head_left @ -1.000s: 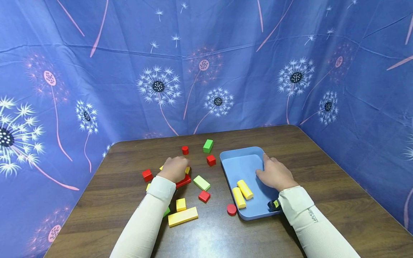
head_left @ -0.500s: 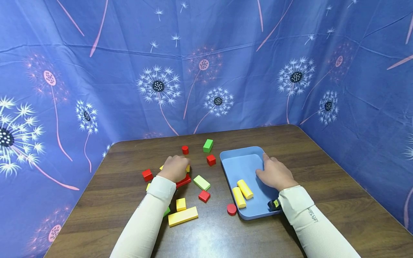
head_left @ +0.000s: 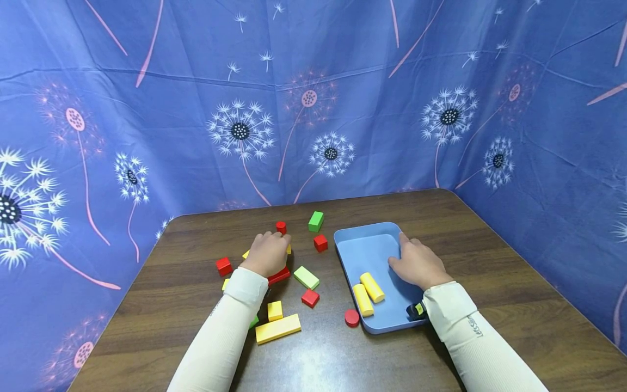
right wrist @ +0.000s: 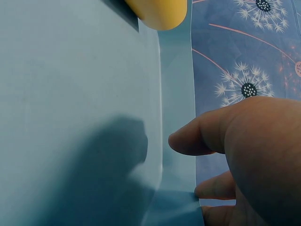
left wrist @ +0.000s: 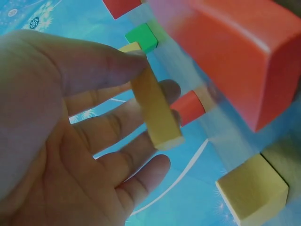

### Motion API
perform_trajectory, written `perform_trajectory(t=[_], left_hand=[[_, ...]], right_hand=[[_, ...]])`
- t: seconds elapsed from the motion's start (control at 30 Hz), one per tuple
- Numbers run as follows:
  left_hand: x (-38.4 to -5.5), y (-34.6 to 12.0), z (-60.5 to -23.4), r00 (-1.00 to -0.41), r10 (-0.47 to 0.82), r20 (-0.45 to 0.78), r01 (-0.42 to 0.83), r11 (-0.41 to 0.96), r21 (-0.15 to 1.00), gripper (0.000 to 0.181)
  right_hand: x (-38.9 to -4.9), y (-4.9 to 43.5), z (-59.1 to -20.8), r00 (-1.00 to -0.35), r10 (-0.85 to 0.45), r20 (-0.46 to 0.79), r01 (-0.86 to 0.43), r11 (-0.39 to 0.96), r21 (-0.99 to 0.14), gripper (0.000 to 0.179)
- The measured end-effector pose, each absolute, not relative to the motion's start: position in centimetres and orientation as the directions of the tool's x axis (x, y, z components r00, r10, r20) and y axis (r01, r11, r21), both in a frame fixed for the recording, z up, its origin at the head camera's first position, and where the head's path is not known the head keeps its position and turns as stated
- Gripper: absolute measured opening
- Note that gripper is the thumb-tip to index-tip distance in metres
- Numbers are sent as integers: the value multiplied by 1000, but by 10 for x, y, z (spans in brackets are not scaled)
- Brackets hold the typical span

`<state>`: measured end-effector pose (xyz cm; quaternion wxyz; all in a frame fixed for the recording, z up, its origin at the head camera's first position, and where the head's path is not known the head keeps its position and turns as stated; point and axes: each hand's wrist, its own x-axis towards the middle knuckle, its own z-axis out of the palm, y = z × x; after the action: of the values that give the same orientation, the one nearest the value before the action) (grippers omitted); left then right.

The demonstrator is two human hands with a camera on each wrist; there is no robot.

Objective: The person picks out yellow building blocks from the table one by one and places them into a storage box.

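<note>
My left hand (head_left: 266, 254) pinches a small yellow block (left wrist: 157, 110) between thumb and fingers, over the scattered pieces left of the tray. Close by it are a long red block (head_left: 279, 275) and, farther back, a red cylinder (head_left: 281, 227). The left wrist view shows a green block (left wrist: 142, 37) beyond the fingers. At the right wall of a blue tray (head_left: 367, 247), my right hand (head_left: 420, 267) holds the side, its thumb (right wrist: 188, 139) inside and other fingers outside. Two yellow cylinders (head_left: 372, 287) lie side by side in the tray.
Between hand and tray lie a light green block (head_left: 306, 277), a red block (head_left: 310, 298) and a red cube (head_left: 320, 243). A red disc (head_left: 351, 318) sits by the tray's near left corner. Nearer are a yellow cube (head_left: 275, 311) and a long yellow block (head_left: 278, 329).
My left hand has shifted slightly forward and up, its fingers less bunched, and the yellow block has moved along with it. The right hand and the tray have stayed put.
</note>
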<state>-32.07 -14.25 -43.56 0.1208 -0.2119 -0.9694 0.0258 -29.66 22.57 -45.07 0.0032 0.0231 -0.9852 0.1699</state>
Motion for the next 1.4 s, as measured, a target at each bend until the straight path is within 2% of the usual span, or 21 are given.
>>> perform_trajectory(t=[0.43, 0.9, 1.4], left_hand=[[-322, -141, -436, -903, 377, 205, 370, 926, -73, 21], [-318, -139, -433, -879, 398, 261, 395, 916, -66, 24], [-316, -132, -427, -887, 398, 232, 407, 913, -10, 38]], right_hand=[[-298, 226, -451, -999, -48, 17, -51, 942, -330, 83], [-298, 226, -451, -999, -50, 10, -50, 942, -332, 84], [-298, 226, -451, -999, -49, 10, -50, 942, -333, 84]])
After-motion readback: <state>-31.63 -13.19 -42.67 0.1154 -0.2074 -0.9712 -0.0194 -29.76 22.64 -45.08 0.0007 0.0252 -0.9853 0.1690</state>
